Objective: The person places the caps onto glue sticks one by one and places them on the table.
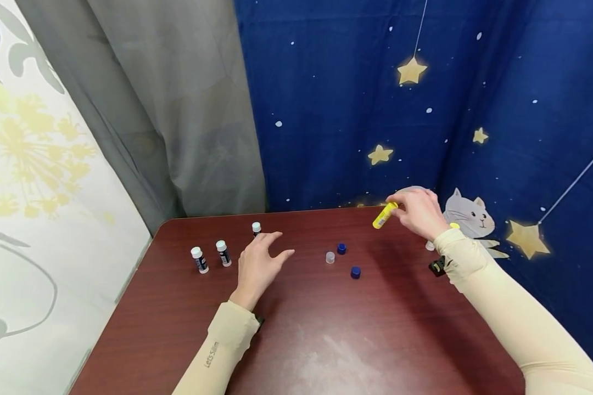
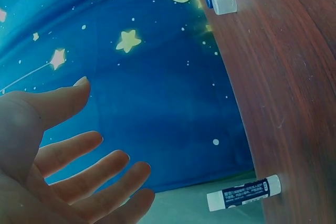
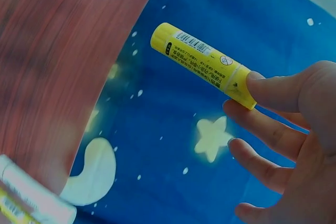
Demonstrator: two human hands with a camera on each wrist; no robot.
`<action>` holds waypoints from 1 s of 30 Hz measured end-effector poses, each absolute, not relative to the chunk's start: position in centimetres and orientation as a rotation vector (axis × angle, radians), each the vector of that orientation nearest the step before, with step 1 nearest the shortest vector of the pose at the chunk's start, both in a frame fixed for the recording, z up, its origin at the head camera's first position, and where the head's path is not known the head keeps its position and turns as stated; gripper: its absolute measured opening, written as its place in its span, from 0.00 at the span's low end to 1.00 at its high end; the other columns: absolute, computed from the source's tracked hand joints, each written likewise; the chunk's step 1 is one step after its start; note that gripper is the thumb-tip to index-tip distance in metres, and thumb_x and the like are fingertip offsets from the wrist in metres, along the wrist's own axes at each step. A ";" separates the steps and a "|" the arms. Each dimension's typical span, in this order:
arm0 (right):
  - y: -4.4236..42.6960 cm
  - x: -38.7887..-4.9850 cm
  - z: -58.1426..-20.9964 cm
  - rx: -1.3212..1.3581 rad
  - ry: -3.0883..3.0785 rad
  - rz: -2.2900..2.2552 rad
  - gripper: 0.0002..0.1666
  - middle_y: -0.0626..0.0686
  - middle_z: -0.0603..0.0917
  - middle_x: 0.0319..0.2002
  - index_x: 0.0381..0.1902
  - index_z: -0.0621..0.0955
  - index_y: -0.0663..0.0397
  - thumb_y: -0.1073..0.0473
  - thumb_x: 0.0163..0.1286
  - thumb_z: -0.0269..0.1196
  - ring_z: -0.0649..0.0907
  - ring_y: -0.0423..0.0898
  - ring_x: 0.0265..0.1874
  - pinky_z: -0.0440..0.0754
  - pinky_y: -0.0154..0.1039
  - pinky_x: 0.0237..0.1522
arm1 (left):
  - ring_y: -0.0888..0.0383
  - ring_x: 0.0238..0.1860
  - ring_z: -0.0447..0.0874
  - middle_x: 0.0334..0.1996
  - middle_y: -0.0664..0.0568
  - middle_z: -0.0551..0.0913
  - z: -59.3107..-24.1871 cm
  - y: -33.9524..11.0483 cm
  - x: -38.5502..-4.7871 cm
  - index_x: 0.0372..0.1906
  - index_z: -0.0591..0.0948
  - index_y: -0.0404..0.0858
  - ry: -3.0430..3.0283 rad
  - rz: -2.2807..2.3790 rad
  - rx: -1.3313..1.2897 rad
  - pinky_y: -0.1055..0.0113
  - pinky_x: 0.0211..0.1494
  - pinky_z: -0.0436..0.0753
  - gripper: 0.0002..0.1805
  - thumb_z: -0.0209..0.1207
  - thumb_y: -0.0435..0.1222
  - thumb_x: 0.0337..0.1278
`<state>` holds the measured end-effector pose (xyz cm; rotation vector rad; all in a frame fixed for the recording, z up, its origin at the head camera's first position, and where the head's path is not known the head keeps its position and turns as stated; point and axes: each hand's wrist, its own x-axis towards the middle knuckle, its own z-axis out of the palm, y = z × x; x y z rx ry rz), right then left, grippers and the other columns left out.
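Observation:
My right hand (image 1: 417,210) pinches one end of a yellow tube (image 1: 384,215) between thumb and forefinger, above the table's far right part. In the right wrist view the tube (image 3: 202,64) shows a barcode and print, and the hand's (image 3: 294,124) other fingers are spread. My left hand (image 1: 258,266) is held over the table with fingers and thumb apart, holding nothing. Just behind it stands a dark tube with a white cap (image 1: 256,227), partly hidden. Two similar tubes (image 1: 200,260) (image 1: 223,253) stand to its left.
Two blue caps (image 1: 342,248) (image 1: 356,272) and a clear whitish cap (image 1: 330,257) are on the brown table (image 1: 306,329) between the hands. By the right wrist are a white item (image 1: 430,246) and a yellow one (image 1: 454,225), partly hidden. Curtains (image 1: 326,109) hang behind the table.

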<state>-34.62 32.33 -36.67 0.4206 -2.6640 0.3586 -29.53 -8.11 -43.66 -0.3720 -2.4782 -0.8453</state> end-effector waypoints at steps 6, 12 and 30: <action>34.3 -34.7 -36.9 0.375 -2.713 0.349 0.14 0.52 0.88 0.43 0.46 0.88 0.46 0.63 0.62 0.70 0.78 0.58 0.50 0.56 0.71 0.59 | 0.51 0.48 0.85 0.51 0.54 0.83 -44.0 -8.2 -29.6 0.57 0.85 0.50 -2.472 -0.860 -0.367 0.50 0.44 0.83 0.27 0.74 0.52 0.51; 36.1 -34.8 -37.0 0.352 -2.753 0.318 0.14 0.53 0.88 0.38 0.48 0.88 0.47 0.62 0.64 0.69 0.77 0.57 0.43 0.60 0.66 0.54 | 0.51 0.48 0.85 0.51 0.54 0.83 -44.0 -8.3 -29.8 0.57 0.85 0.50 -2.459 -0.860 -0.376 0.50 0.43 0.83 0.27 0.73 0.52 0.51; 41.0 -35.9 -38.8 0.213 -2.896 0.279 0.17 0.62 0.87 0.44 0.52 0.86 0.54 0.62 0.64 0.67 0.80 0.63 0.44 0.61 0.66 0.50 | 0.52 0.49 0.84 0.51 0.54 0.83 -44.8 -8.4 -29.8 0.57 0.85 0.49 -2.501 -0.885 -0.359 0.49 0.47 0.82 0.27 0.73 0.53 0.52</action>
